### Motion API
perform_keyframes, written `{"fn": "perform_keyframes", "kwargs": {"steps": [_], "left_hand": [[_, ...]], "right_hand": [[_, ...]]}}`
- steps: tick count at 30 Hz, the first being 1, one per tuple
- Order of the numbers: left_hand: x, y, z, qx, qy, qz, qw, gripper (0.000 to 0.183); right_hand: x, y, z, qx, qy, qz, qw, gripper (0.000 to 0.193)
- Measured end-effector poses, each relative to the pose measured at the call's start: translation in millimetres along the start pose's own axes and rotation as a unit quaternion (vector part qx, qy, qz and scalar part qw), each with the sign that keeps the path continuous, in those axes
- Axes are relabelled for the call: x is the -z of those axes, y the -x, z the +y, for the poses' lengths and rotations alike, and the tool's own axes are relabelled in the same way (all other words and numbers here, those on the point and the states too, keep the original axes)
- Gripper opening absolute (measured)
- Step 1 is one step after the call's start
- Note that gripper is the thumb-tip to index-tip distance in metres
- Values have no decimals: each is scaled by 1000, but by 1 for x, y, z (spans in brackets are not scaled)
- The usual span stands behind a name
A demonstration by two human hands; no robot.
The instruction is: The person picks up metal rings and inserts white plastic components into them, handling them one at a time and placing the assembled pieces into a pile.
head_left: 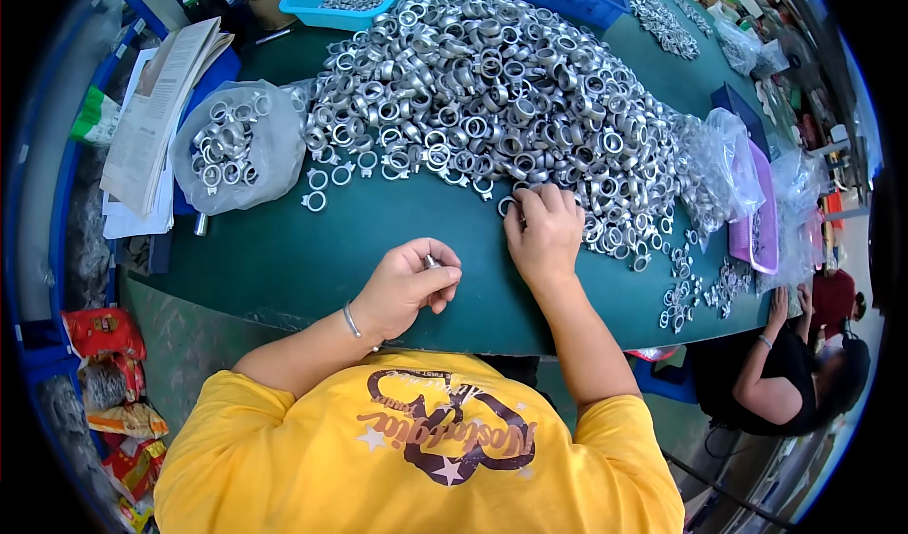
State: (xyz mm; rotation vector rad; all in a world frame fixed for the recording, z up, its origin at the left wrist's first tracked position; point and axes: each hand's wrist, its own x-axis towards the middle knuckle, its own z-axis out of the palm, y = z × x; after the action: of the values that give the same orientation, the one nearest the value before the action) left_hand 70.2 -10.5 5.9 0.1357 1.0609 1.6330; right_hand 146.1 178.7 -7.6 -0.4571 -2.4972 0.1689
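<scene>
Across the green surface [312, 279], the left hand [402, 283] pinches a metal part [432, 262] near the front edge, the right hand [546, 231] curls at a ring [501, 209], grip unclear, and, beside one left-edge bag [276, 179], that huge heap [492, 89] suggests plenty left.

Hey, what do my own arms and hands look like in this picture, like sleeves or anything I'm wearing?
Your left hand and right hand are both without gloves. A thin silver-coloured bangle circles the left wrist; the right wrist has none. Short, plain yellow sleeves leave both forearms uncovered.
</scene>
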Motion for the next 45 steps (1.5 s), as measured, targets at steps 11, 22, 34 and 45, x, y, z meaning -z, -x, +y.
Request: {"fn": "perform_keyframes", "kwargs": {"steps": [11, 22, 34, 45], "left_hand": [[-5, 0, 2, -104, -180, 39, 977, 11], [-5, 2, -1, -319, -381, 23, 868, 9], [-8, 7, 2, -268, -345, 26, 899, 10], [-9, 6, -1, -277, -329, 24, 902, 14]], "right_hand": [[25, 17, -36, 49, -373, -16, 926, 20], [27, 39, -36, -237, -690, -201, 654, 27], [27, 45, -36, -211, -663, -163, 699, 31], [24, 49, -34, -199, -655, -182, 706, 30]]}}
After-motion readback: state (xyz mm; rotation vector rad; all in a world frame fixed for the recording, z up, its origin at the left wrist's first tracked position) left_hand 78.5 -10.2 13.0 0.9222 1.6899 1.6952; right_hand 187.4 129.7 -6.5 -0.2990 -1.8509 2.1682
